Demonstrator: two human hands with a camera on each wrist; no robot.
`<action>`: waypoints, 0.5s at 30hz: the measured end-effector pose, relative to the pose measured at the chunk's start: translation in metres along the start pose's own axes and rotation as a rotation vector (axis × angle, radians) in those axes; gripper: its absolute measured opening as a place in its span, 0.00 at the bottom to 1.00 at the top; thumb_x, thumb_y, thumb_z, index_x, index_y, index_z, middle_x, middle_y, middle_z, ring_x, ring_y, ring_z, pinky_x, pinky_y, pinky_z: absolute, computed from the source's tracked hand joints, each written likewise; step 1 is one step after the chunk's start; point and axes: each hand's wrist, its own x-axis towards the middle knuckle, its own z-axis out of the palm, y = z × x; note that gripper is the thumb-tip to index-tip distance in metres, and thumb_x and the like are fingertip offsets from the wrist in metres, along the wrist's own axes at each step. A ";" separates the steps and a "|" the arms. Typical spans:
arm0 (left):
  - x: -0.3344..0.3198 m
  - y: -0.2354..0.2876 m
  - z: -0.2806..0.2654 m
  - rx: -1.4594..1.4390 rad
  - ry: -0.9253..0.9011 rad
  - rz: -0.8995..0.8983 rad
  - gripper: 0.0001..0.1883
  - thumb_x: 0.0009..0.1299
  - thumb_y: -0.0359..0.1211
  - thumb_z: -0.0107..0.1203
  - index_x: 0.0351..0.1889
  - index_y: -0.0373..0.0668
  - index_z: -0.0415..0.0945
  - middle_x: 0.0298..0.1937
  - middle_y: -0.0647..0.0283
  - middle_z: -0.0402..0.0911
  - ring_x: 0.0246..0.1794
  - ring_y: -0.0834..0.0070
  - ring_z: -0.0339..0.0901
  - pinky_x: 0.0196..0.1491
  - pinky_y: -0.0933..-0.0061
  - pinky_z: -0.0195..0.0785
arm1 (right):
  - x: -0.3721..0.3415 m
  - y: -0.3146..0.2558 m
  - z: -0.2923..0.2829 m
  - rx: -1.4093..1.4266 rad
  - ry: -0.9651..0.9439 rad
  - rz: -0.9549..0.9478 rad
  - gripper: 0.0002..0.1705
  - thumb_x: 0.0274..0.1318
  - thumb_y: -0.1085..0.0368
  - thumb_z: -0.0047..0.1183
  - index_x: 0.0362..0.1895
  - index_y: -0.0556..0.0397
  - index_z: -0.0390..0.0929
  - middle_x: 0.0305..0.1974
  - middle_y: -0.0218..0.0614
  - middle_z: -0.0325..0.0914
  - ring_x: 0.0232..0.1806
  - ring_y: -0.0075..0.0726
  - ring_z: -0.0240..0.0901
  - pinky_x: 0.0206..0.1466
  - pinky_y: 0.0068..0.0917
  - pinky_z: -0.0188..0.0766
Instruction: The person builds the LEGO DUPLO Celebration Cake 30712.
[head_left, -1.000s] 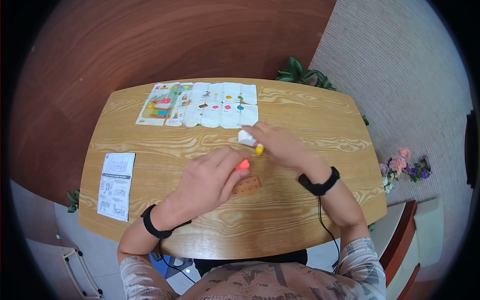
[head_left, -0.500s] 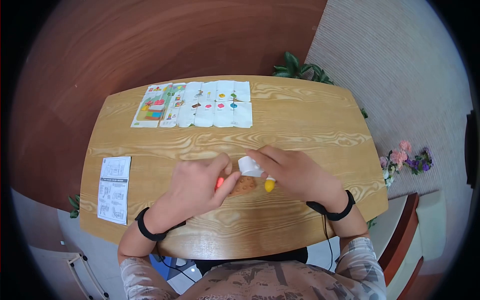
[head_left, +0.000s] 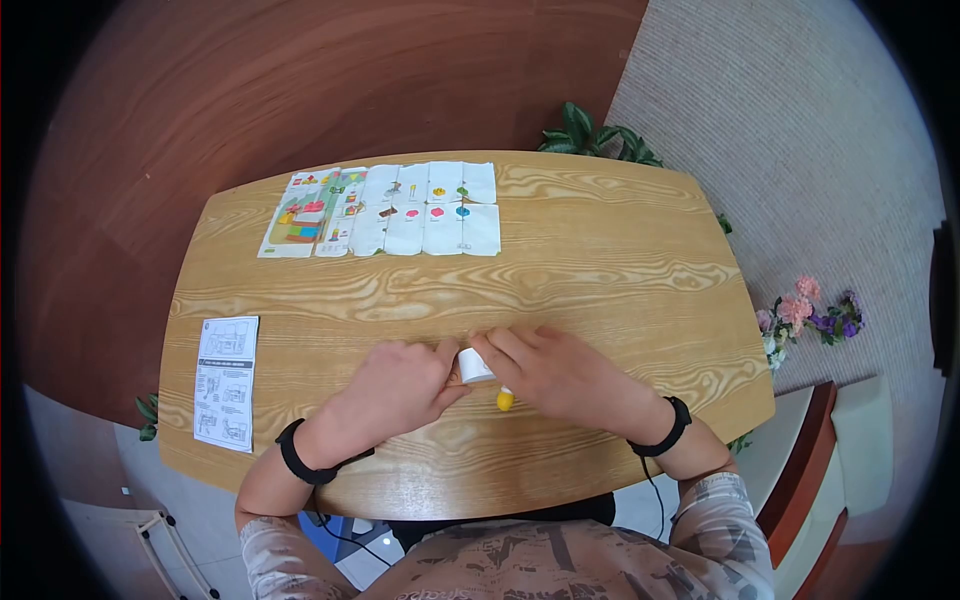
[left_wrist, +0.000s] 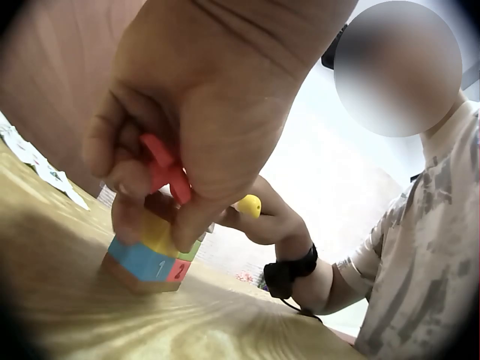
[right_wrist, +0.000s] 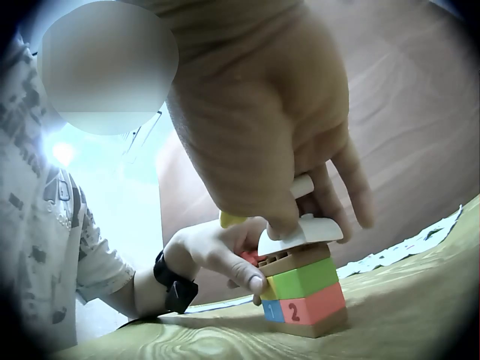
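My left hand (head_left: 395,385) steadies the side of a brick stack and holds a red piece (left_wrist: 177,180) within its curled fingers. From the bottom, the stack shows a brown layer (right_wrist: 319,325), blue "1" (right_wrist: 272,310) and pink "2" bricks (right_wrist: 316,307), then green (right_wrist: 306,279) and yellow bricks and a brown brick (right_wrist: 300,259). My right hand (head_left: 565,380) pinches a white curved piece (right_wrist: 304,233) at the stack's top; whether it is joined cannot be told. A yellow-tipped piece (head_left: 505,400) with a white stem (right_wrist: 301,186) is also in that hand.
An unfolded picture sheet (head_left: 430,230) lies at the back of the wooden table (head_left: 600,240). A printed instruction paper (head_left: 225,385) is at the left. Plants (head_left: 590,135) and flowers (head_left: 800,315) stand beyond the table's edge.
The right hand has carried the white piece toward me and left, onto the stack. My left hand has come up against the stack, still with the red piece.
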 end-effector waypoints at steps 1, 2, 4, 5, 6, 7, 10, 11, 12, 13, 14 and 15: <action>0.000 0.000 0.000 -0.009 -0.004 -0.001 0.22 0.74 0.46 0.68 0.46 0.35 0.79 0.28 0.50 0.86 0.31 0.48 0.87 0.36 0.50 0.79 | 0.001 -0.001 0.000 0.000 -0.002 0.000 0.33 0.63 0.64 0.55 0.71 0.66 0.73 0.51 0.36 0.79 0.49 0.33 0.80 0.46 0.27 0.77; 0.000 0.000 -0.002 -0.018 -0.008 -0.002 0.22 0.74 0.46 0.68 0.46 0.35 0.79 0.28 0.49 0.87 0.32 0.48 0.87 0.36 0.50 0.79 | 0.001 -0.002 0.000 -0.003 0.000 0.002 0.33 0.63 0.64 0.55 0.71 0.66 0.73 0.51 0.36 0.79 0.49 0.33 0.80 0.46 0.27 0.77; 0.000 0.001 -0.003 -0.030 -0.012 -0.004 0.22 0.74 0.47 0.68 0.46 0.35 0.79 0.29 0.49 0.87 0.32 0.48 0.87 0.37 0.51 0.80 | 0.001 -0.005 0.001 -0.010 0.005 0.007 0.33 0.63 0.63 0.54 0.71 0.66 0.73 0.51 0.36 0.79 0.50 0.32 0.80 0.46 0.27 0.77; 0.001 0.002 -0.003 -0.034 -0.013 -0.005 0.22 0.74 0.47 0.68 0.46 0.35 0.79 0.29 0.49 0.87 0.33 0.48 0.87 0.37 0.51 0.80 | 0.001 -0.007 0.001 -0.009 -0.008 0.018 0.33 0.63 0.64 0.55 0.71 0.67 0.73 0.51 0.37 0.78 0.51 0.33 0.79 0.48 0.28 0.77; 0.001 0.002 -0.003 -0.037 -0.014 -0.005 0.22 0.74 0.47 0.68 0.47 0.35 0.79 0.29 0.49 0.87 0.33 0.48 0.87 0.37 0.51 0.80 | 0.001 -0.009 0.000 -0.009 -0.021 0.028 0.33 0.63 0.64 0.55 0.71 0.67 0.72 0.51 0.37 0.78 0.51 0.34 0.79 0.49 0.28 0.78; 0.001 0.002 -0.003 -0.041 -0.012 -0.004 0.23 0.74 0.47 0.68 0.47 0.35 0.79 0.29 0.49 0.87 0.33 0.48 0.87 0.37 0.51 0.80 | 0.001 -0.011 0.000 -0.009 -0.034 0.039 0.33 0.63 0.64 0.56 0.71 0.67 0.72 0.52 0.38 0.77 0.52 0.35 0.79 0.50 0.29 0.78; 0.002 0.001 -0.002 -0.049 -0.006 0.006 0.23 0.74 0.48 0.68 0.46 0.34 0.80 0.29 0.49 0.87 0.33 0.48 0.87 0.37 0.51 0.80 | 0.000 -0.011 0.000 -0.027 -0.038 0.038 0.33 0.64 0.64 0.56 0.71 0.68 0.72 0.51 0.38 0.77 0.52 0.35 0.79 0.50 0.28 0.78; 0.002 0.002 -0.003 -0.049 -0.004 0.011 0.23 0.74 0.48 0.68 0.46 0.34 0.80 0.29 0.49 0.87 0.33 0.48 0.87 0.37 0.51 0.80 | 0.000 -0.011 -0.002 -0.030 -0.040 0.035 0.33 0.64 0.64 0.56 0.71 0.68 0.72 0.51 0.38 0.77 0.52 0.34 0.79 0.49 0.28 0.78; 0.002 0.003 -0.004 -0.049 -0.002 0.016 0.23 0.74 0.47 0.68 0.46 0.34 0.80 0.29 0.49 0.87 0.33 0.48 0.87 0.37 0.51 0.80 | 0.000 -0.010 -0.004 -0.032 -0.043 0.032 0.33 0.64 0.64 0.56 0.71 0.68 0.72 0.51 0.38 0.77 0.52 0.34 0.79 0.49 0.27 0.78; 0.002 0.003 -0.004 -0.049 0.001 0.019 0.23 0.73 0.47 0.68 0.45 0.34 0.80 0.29 0.49 0.87 0.33 0.48 0.87 0.37 0.51 0.80 | 0.000 -0.010 -0.006 -0.035 -0.046 0.029 0.34 0.64 0.64 0.56 0.71 0.68 0.72 0.51 0.38 0.77 0.52 0.34 0.79 0.49 0.27 0.78; 0.002 0.003 -0.004 -0.049 0.005 0.022 0.23 0.73 0.47 0.69 0.45 0.34 0.81 0.29 0.49 0.87 0.33 0.48 0.87 0.37 0.51 0.80 | 0.000 -0.010 -0.007 -0.031 -0.051 0.029 0.34 0.64 0.64 0.56 0.71 0.68 0.72 0.51 0.38 0.77 0.52 0.34 0.79 0.49 0.27 0.78; 0.002 0.003 -0.004 -0.049 0.008 0.026 0.23 0.73 0.47 0.69 0.45 0.34 0.81 0.29 0.49 0.87 0.33 0.48 0.87 0.37 0.51 0.80 | 0.000 -0.010 -0.008 -0.027 -0.057 0.028 0.34 0.64 0.64 0.56 0.71 0.68 0.72 0.50 0.37 0.77 0.52 0.34 0.79 0.49 0.27 0.78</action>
